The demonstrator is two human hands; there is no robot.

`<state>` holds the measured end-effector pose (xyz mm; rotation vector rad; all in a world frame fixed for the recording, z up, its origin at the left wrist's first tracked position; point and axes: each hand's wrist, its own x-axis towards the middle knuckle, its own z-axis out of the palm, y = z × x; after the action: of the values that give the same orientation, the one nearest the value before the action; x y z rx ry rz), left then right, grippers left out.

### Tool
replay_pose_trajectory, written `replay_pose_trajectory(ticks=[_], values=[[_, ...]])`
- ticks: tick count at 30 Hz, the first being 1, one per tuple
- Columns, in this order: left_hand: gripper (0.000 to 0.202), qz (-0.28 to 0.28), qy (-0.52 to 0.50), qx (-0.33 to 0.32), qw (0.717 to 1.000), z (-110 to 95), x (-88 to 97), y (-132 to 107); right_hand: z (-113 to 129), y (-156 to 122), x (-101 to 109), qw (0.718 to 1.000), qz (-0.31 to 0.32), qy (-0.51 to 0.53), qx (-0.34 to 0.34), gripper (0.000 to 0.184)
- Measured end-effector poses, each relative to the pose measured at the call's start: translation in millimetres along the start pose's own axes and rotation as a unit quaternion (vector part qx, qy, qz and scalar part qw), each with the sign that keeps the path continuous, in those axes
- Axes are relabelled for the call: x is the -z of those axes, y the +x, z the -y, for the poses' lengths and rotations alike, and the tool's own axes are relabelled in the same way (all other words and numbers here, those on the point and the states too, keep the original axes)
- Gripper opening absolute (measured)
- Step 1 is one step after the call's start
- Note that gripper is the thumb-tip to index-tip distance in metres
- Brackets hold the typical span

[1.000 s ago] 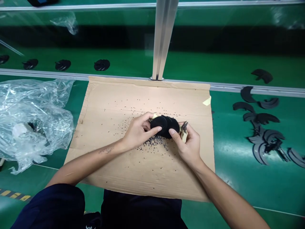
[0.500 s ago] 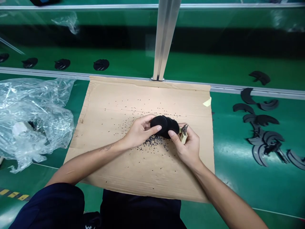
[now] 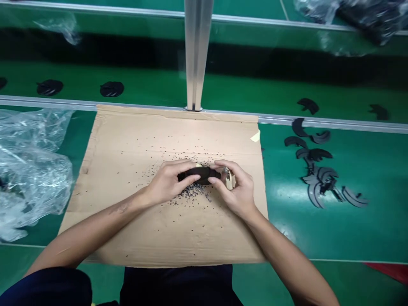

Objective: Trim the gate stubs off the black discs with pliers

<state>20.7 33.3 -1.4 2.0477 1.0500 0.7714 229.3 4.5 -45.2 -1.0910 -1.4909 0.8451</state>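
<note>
Over the middle of the cardboard sheet (image 3: 223, 238), my left hand (image 3: 167, 180) is closed on a stack of black rounded plastic pieces (image 3: 204, 173), thumb in front and fingers behind. From the other side, the thumb of my right hand (image 3: 237, 187) meets the right end of the stack. Tucked in that same right hand is a pair of small nippers (image 3: 228, 180) with pale yellow handles; the palm hides part of them. Beneath the pieces lies a scatter of tiny black plastic bits (image 3: 191, 191), densest just below my hands.
Crumpled clear plastic (image 3: 38, 170) covers the bench at left. Curved black pieces (image 3: 318, 178) lie loosely piled at right. More black pieces (image 3: 111, 89) rest behind the metal rail. A metal post (image 3: 196, 55) rises behind the cardboard; bagged items (image 3: 366, 17) sit at upper right.
The view has swung to the right, so the scene sits further left. The black stack has been tipped, showing its edge more than its round faces. Both hands keep hold.
</note>
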Motion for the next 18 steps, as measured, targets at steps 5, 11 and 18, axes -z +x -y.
replay_pose_trajectory(ticks=[5, 11, 18], values=[[0.020, -0.008, 0.071, -0.099, 0.993, -1.5, -1.0, -2.9, -3.0, -1.8, 1.1, 0.995, 0.052, -0.034, 0.083, 0.009], [0.026, -0.052, -0.032, -0.084, 0.995, 1.1, -5.3, 1.3, -4.5, -2.1, -4.2, 0.990, 0.009, 0.003, 0.138, 0.022], [0.026, -0.084, -0.020, -0.161, 0.983, -1.2, -9.0, -1.5, -5.0, -2.4, -4.5, 0.984, 0.020, 0.005, 0.178, 0.022]])
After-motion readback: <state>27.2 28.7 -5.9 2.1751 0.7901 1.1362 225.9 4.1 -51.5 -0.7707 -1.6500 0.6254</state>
